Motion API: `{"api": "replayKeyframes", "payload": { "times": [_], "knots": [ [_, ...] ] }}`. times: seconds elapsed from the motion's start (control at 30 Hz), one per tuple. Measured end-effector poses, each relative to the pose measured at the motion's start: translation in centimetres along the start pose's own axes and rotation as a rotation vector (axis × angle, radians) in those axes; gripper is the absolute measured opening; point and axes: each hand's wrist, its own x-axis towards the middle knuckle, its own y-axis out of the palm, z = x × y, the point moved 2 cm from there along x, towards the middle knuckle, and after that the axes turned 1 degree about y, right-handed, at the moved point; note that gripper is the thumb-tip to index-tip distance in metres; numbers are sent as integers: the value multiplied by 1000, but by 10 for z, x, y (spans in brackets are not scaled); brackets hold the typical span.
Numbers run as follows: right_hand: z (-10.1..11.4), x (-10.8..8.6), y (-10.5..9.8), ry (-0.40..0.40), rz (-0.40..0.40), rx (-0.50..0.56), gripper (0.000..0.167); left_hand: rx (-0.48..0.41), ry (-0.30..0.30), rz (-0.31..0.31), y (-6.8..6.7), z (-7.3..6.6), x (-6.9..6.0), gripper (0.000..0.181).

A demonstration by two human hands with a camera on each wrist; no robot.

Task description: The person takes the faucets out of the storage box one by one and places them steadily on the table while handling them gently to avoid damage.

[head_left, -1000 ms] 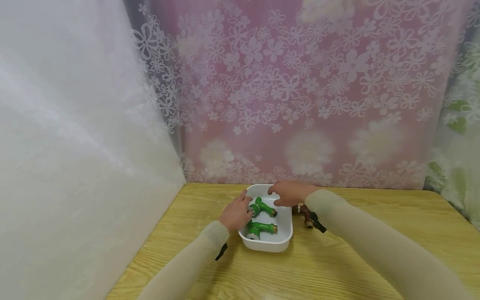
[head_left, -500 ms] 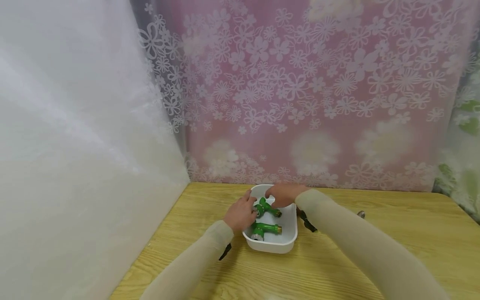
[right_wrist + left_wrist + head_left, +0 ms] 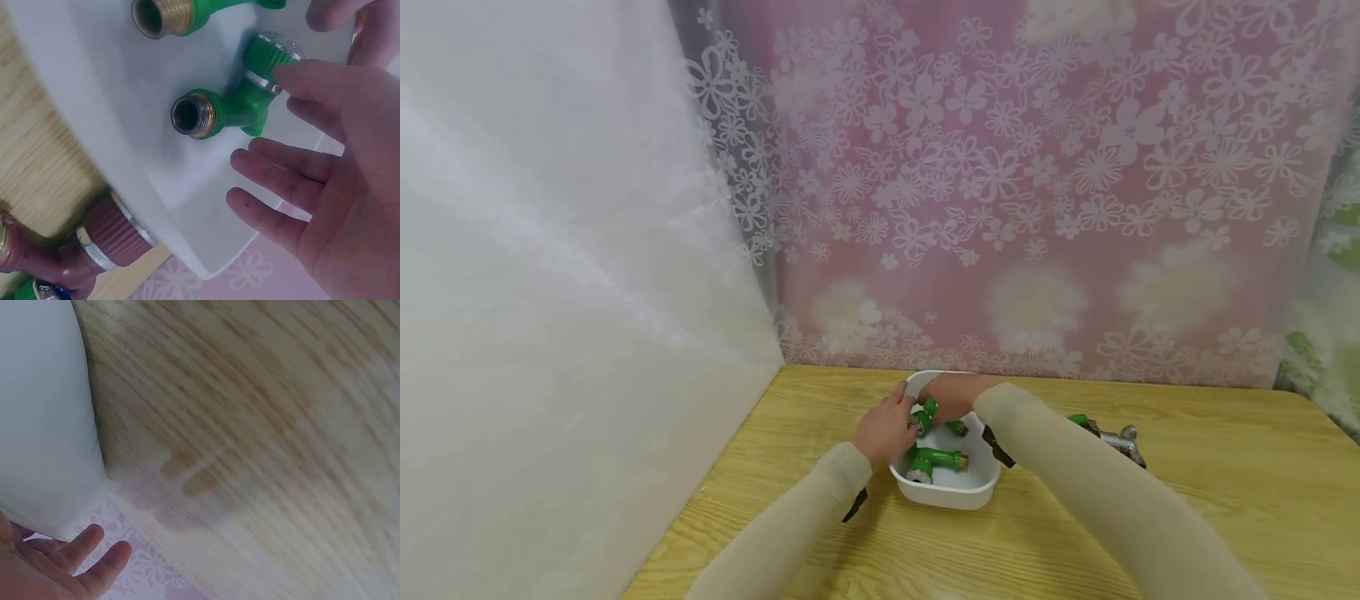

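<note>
Two green faucet-like fittings lie in a white tub (image 3: 945, 497), the nearer (image 3: 940, 457) and the farther (image 3: 922, 419). Over the tub's left rim lies the left hand (image 3: 883, 429); the right wrist view has its thumb inside, other fingers behind the rim. The right hand (image 3: 953, 394) is inside the tub at the far end, partly covering the farther fitting. In the right wrist view, the right hand (image 3: 337, 169) has spread fingers, its thumb overlapping the knob of a green fitting (image 3: 247, 103); contact cannot be told.
Right of the tub, a brown fitting (image 3: 115, 237) lies outside its wall. Beyond the right forearm are a silver fitting (image 3: 1123, 442) and a green piece (image 3: 1078, 419) on the wooden table (image 3: 760, 500). A flowered curtain (image 3: 1000, 208) hangs behind.
The right hand has moved left and lower into the tub, covering more of the farther fitting. The left hand stays at the rim. The view has shifted slightly, and silver and green pieces now show.
</note>
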Motion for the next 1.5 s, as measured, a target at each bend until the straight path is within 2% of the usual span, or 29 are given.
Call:
{"api": "replayKeyframes", "payload": {
  "times": [0.27, 0.53, 0.67, 0.8, 0.9, 1.13, 1.5],
  "knots": [
    [3, 4, 5, 73, 13, 25, 43, 18, -6, -11, 2, -1, 1, 47],
    [5, 4, 8, 79, 41, 23, 42, 28, -9, -26, 2, 1, 3, 46],
    [6, 3, 9, 108, 34, -5, 46, 33, -7, -37, 1, 0, 3, 45],
    [7, 0, 11, 144, 72, -59, 48, 19, -12, -32, 1, 0, 3, 45],
    [7, -3, 12, 164, 93, -81, 43, 4, -14, -27, 1, 0, 1, 44],
    [8, -5, 13, 176, 83, -102, 27, 15, -11, -34, 1, -1, 1, 45],
    [5, -8, 10, 160, 91, -104, 23, 14, 3, -40, 1, -1, 0, 44]
  ]
}}
